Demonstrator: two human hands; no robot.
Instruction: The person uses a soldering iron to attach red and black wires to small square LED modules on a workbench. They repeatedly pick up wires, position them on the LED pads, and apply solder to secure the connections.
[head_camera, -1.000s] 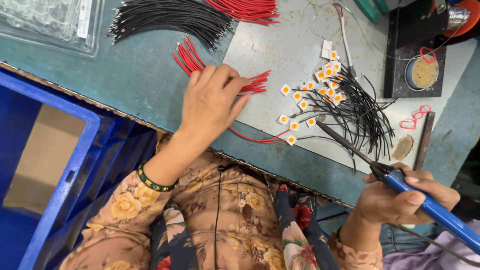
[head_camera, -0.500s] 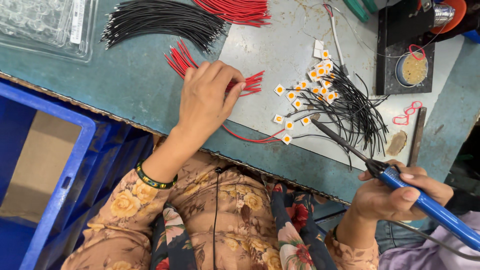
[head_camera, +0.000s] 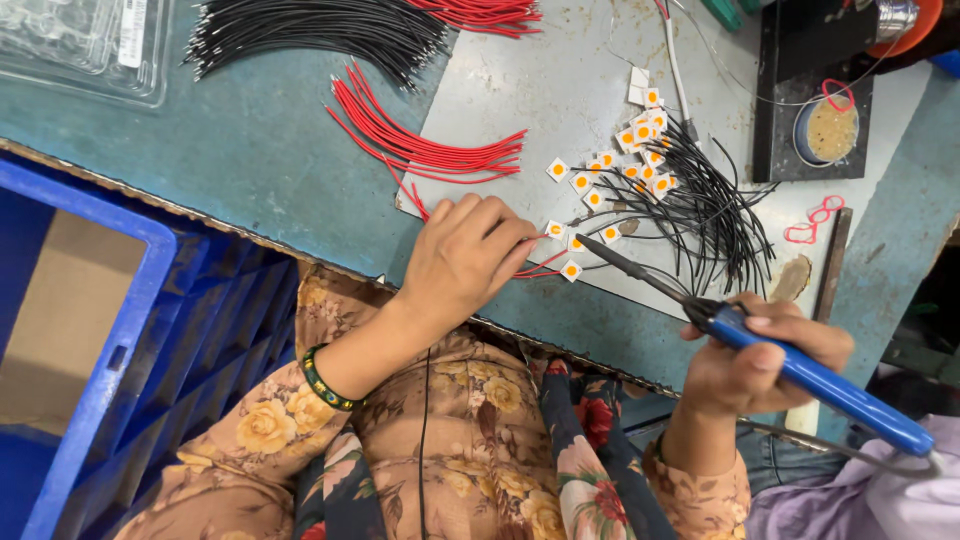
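My left hand (head_camera: 462, 258) pinches a short red wire (head_camera: 535, 266) at the near edge of a grey work mat (head_camera: 560, 90), its end beside a small white square chip with an orange centre (head_camera: 555, 230). My right hand (head_camera: 762, 362) grips a blue-handled soldering iron (head_camera: 790, 365); its dark tip (head_camera: 583, 241) points at the same chip. Several more white chips (head_camera: 640, 150) lie on the mat, many with thin black wires (head_camera: 705, 205) attached. A loose bunch of red wires (head_camera: 420, 150) lies just beyond my left hand.
A big bundle of black wires (head_camera: 320, 30) and more red wires (head_camera: 480, 12) lie at the far edge. A clear plastic tray (head_camera: 80, 45) sits far left. A black stand with a round tin (head_camera: 832, 130) is at right. A blue crate (head_camera: 110, 330) stands below the table's edge.
My left hand has come off the red wire bunch and moved toward me and right, now holding one red wire at a chip. The iron tip has closed in on that chip.
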